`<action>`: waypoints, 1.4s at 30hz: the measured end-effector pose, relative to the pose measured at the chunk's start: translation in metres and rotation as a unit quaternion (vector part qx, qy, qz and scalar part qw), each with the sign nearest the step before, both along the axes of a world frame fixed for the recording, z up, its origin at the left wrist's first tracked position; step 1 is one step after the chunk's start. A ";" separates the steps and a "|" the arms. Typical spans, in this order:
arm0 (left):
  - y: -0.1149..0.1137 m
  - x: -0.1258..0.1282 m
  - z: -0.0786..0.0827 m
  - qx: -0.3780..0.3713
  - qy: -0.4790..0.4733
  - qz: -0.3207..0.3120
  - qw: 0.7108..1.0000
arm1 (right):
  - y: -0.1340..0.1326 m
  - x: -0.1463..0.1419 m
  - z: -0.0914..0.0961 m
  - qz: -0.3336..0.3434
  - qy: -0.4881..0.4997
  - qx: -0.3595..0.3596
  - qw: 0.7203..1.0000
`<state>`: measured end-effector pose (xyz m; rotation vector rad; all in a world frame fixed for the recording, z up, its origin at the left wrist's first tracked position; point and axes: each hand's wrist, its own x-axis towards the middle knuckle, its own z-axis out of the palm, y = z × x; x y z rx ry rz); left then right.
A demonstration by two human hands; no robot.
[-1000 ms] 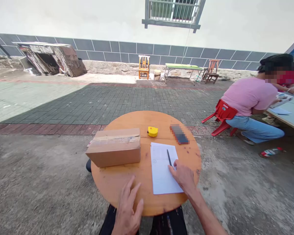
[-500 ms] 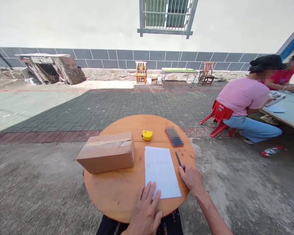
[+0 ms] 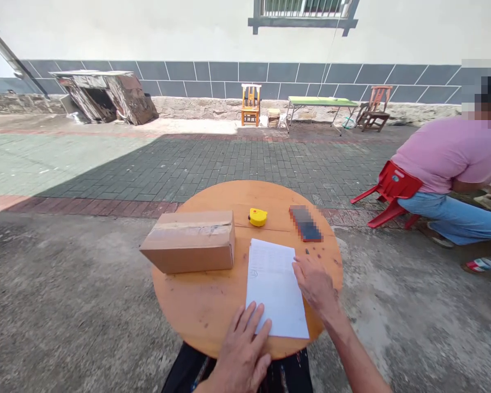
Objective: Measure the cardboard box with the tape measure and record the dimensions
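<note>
White paper sheets with faint print and a small drawn mark lie on the round wooden table. My left hand rests flat on the lower left of the sheets, fingers outstretched. At their upper right edge, my right hand has its fingers bent and closed on the paper; the thumb is hidden. Just beyond the right hand shows the dark tip of a pen, the rest of it covered by the hand.
A closed cardboard box stands on the table's left side. Farther back are a yellow tape measure and a blurred phone. To the right, a person in a pink shirt sits on a red chair.
My right hand has let go of the pen and shifted forward and left to the paper's edge. My left hand stays on the paper. The view has turned slightly right and downward.
</note>
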<state>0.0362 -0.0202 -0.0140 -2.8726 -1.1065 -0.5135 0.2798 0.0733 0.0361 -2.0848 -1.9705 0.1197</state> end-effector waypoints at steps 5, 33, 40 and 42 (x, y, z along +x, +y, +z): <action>0.003 -0.006 -0.012 0.029 -0.052 -0.001 0.998 | 0.043 -0.026 -0.002 0.067 -0.006 -0.009 0.998; 0.015 0.009 -0.005 -0.031 -0.154 0.082 0.984 | -0.015 0.032 -0.024 -0.017 0.030 0.049 0.998; 0.013 0.010 0.004 -0.048 -0.162 0.087 0.982 | -0.009 0.004 -0.016 0.013 0.062 0.062 0.996; 0.011 0.008 0.007 -0.056 -0.170 0.080 0.981 | -0.019 -0.011 -0.021 0.025 0.081 0.078 0.993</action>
